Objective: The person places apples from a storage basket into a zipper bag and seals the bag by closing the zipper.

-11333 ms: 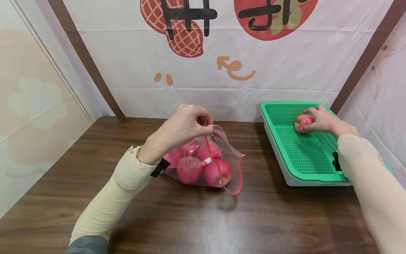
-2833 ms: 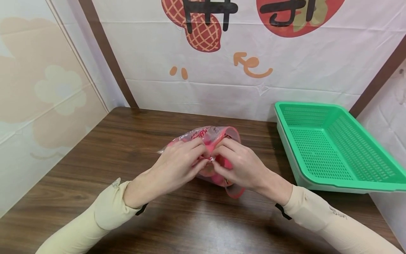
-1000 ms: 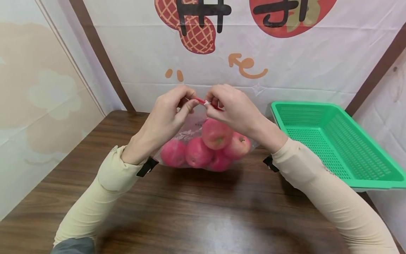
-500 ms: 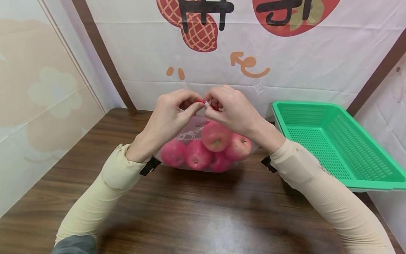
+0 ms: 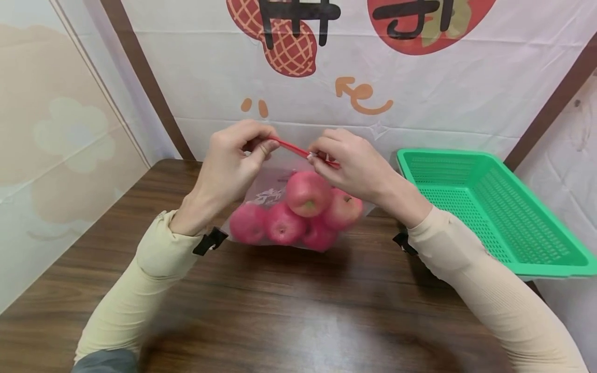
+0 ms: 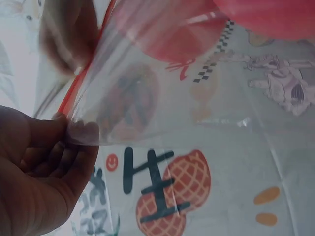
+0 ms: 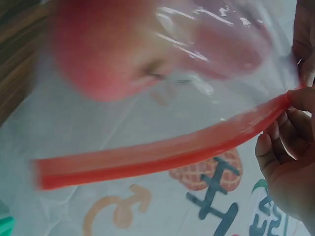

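A clear zip bag [image 5: 266, 194] with a red top strip holds several red apples [image 5: 308, 194] over the middle of the table. My left hand [image 5: 233, 160] pinches the left end of the red strip between thumb and fingers. Further right along that strip, my right hand [image 5: 352, 163] pinches it at a small white slider [image 5: 311, 155]. Between the hands the strip is taut and slopes down to the right. In the right wrist view, the red strip [image 7: 162, 152] runs on past the right hand to the bag's other corner, with an apple [image 7: 113, 49] behind the film.
A green perforated basket [image 5: 466, 217] with no apples in it stands at the right of the brown wooden table [image 5: 280, 311]. A white printed cloth [image 5: 196, 77] hangs behind the table, and pale panels flank both sides.
The last apple left the basket, and the bag was raised from lying on its side. Over the last half second my left hand moved left, away from the right hand and slider, baring more strip.
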Tool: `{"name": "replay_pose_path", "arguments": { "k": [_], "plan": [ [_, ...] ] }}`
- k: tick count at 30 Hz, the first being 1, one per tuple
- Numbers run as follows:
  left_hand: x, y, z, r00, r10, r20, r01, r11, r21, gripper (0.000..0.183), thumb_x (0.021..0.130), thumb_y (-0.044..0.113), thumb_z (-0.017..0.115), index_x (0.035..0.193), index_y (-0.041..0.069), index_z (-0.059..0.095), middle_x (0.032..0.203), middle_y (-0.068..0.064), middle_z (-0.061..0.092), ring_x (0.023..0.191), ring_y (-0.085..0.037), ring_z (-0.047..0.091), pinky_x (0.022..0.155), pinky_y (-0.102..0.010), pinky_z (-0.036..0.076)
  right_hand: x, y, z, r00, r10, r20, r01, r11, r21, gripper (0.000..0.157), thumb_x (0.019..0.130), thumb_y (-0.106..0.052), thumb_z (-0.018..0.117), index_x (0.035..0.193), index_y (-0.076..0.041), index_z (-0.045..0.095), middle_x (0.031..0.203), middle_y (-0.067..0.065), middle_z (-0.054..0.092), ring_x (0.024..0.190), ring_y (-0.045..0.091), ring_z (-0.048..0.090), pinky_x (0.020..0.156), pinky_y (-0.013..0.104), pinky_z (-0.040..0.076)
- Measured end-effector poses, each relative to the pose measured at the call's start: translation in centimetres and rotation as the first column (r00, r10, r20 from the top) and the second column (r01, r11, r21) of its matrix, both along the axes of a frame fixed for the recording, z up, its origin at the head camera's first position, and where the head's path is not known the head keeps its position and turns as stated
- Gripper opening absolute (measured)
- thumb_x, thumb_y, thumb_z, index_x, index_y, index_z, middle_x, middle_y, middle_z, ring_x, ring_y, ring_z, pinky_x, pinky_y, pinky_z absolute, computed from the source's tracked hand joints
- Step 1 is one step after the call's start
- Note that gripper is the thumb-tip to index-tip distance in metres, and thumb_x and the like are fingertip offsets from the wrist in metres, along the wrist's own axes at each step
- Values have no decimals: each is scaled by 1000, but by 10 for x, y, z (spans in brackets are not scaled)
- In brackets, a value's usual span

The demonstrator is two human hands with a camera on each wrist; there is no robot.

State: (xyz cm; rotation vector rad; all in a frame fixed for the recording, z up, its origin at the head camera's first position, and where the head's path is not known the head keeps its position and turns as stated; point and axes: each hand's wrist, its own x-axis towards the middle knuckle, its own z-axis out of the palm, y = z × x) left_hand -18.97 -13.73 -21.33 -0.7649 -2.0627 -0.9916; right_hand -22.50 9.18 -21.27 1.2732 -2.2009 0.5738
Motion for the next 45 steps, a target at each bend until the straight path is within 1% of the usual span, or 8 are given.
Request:
{"name": "replay_pose_path", "arguments": {
  "k": [5, 9, 19, 27, 34, 40, 43, 45],
  "plan": [
    [-1, -11, 2, 998, 37, 43, -38, 999, 25, 5, 89, 4, 70, 91, 3, 74, 78, -5, 66, 65, -9, 56, 63, -17, 44, -4, 16, -8, 999, -30, 28, 30, 999, 12, 10, 93, -14, 62, 90, -9, 70, 77, 1, 57, 74, 16, 51, 67, 28, 43],
    [0, -16, 3, 997, 47, 68, -50, 998, 44, 3, 90, 6, 69, 90, 5, 72, 76, -3, 64, 64, -11, 59, 62, -18, 46, -4, 26, -8, 997, -45, 55, 44, 999, 19, 8, 92, -15, 64, 88, -11, 69, 76, -1, 56, 72, 14, 51, 64, 26, 42],
    [1, -30, -1, 981, 97, 169, -108, 993, 57, 2, 91, 7, 68, 91, 7, 70, 78, 1, 62, 66, -12, 62, 67, -18, 52, -3, 57, -13, 988, -113, 101, 107, 992, 61, 6, 92, -14, 65, 89, -13, 71, 79, -2, 59, 75, 11, 53, 67, 28, 44],
    [4, -48, -3, 967, 138, 215, -157, 985, 74, 7, 92, 9, 68, 96, 4, 70, 78, -4, 64, 66, -13, 63, 69, -17, 53, -4, 83, -18, 978, -188, 89, 181, 980, 86, 6, 91, -12, 67, 91, -12, 72, 79, -2, 62, 74, 10, 54, 65, 28, 45],
    [3, -58, -3, 961, 157, 229, -185, 977, 106, 6, 90, 8, 69, 91, 14, 70, 75, -6, 64, 64, -17, 63, 71, -15, 52, -2, 97, -13, 959, -273, 77, 264, 958, 115, 6, 91, -13, 66, 90, -12, 72, 79, -2, 64, 74, 9, 55, 67, 30, 47],
    [8, -58, -2, 960, 151, 236, -180, 978, 107, 4, 91, 10, 69, 94, 9, 71, 75, -5, 64, 64, -12, 63, 71, -14, 52, 5, 98, -8, 953, -287, 100, 275, 954, 121, 7, 91, -14, 65, 91, -14, 72, 80, -4, 64, 74, 8, 55, 67, 29, 46],
    [16, -57, 3, 965, 135, 224, -165, 979, 120, 7, 90, 10, 70, 95, 5, 71, 75, -5, 64, 63, -10, 62, 70, -15, 53, 13, 101, -3, 964, -249, 92, 241, 966, 92, 7, 90, -13, 65, 90, -16, 72, 78, -7, 63, 73, 5, 53, 67, 23, 44],
    [24, -57, 8, 968, 120, 220, -152, 979, 136, 8, 90, 8, 70, 95, 3, 71, 74, -3, 64, 62, -9, 61, 67, -16, 52, 21, 103, 2, 976, -201, 86, 197, 979, 56, 7, 89, -12, 67, 88, -17, 72, 76, -10, 60, 71, 2, 51, 66, 19, 41]
  ]
}}
